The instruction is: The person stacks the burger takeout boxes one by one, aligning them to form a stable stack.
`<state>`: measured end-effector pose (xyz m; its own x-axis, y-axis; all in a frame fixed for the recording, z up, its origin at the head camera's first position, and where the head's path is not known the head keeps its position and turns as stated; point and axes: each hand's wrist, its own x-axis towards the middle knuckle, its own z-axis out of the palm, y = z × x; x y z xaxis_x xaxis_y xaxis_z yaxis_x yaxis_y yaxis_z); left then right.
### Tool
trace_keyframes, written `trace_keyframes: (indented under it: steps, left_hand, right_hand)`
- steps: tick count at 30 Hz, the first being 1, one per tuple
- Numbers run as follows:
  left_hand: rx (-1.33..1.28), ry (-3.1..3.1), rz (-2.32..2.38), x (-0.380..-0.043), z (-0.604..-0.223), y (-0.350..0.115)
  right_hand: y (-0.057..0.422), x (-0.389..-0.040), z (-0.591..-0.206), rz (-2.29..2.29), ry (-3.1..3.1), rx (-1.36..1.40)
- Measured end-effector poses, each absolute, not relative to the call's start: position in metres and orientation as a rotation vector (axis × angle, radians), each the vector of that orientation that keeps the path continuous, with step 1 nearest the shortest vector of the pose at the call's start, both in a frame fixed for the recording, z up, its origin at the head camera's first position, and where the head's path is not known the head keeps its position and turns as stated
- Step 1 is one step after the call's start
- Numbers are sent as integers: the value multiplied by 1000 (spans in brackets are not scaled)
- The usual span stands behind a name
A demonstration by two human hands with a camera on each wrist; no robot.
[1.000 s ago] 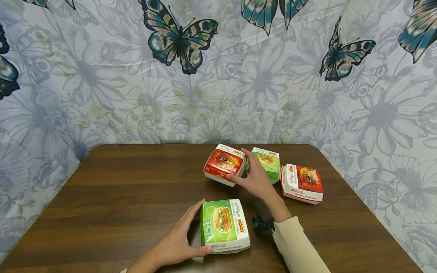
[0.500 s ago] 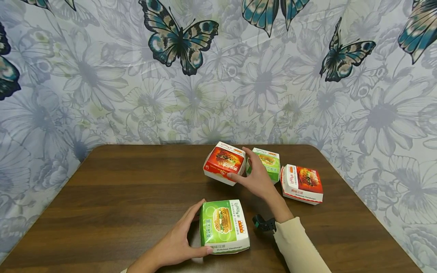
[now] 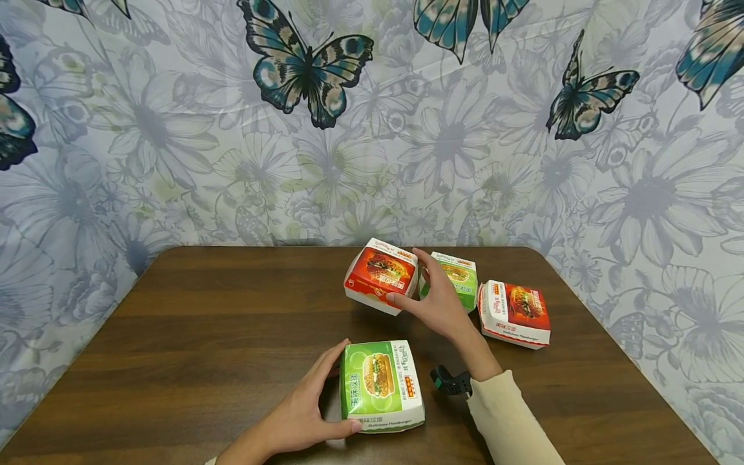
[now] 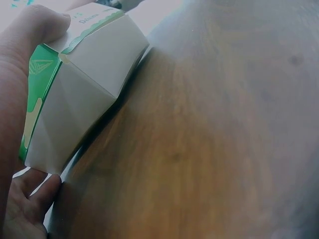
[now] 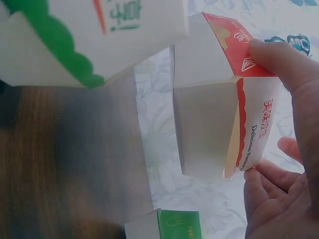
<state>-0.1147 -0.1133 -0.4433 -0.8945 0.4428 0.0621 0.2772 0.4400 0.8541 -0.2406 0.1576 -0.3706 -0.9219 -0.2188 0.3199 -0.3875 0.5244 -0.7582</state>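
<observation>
The brown table [image 3: 192, 352] stretches wide to the left of the left hand [image 3: 303, 411], its side edge well apart from the fingers. Ahead of the right hand [image 3: 437, 302] the far edge runs close, with a patterned cloth [image 3: 174, 161] rising behind it; to that hand's right, the side edge slants past the last box.

Just beyond the right hand's fingers stands a small green box [image 3: 460, 274], partly hidden by them; whether they touch it cannot be told. Right of that wrist sits another red box [image 3: 516, 313], near the small green box. These 2 boxes crowd the right hand's outer side. A black band [image 3: 452, 382] shows at the wrist, above a cream sleeve [image 3: 514, 416].

The person grasps 2 boxes. The left hand grips the near green box [image 3: 379, 381] from its left side, thumb at the front. The right hand holds the tilted red box [image 3: 378, 274], which lies to its left, between thumb and fingers.
</observation>
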Motion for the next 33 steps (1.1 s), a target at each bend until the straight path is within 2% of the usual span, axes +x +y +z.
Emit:
trace_keyframes:
  steps: [33]
  left_hand:
    - [646, 2527, 1459, -114, -449, -113]
  right_hand:
    - [158, -226, -352, 1393, -2481, 668]
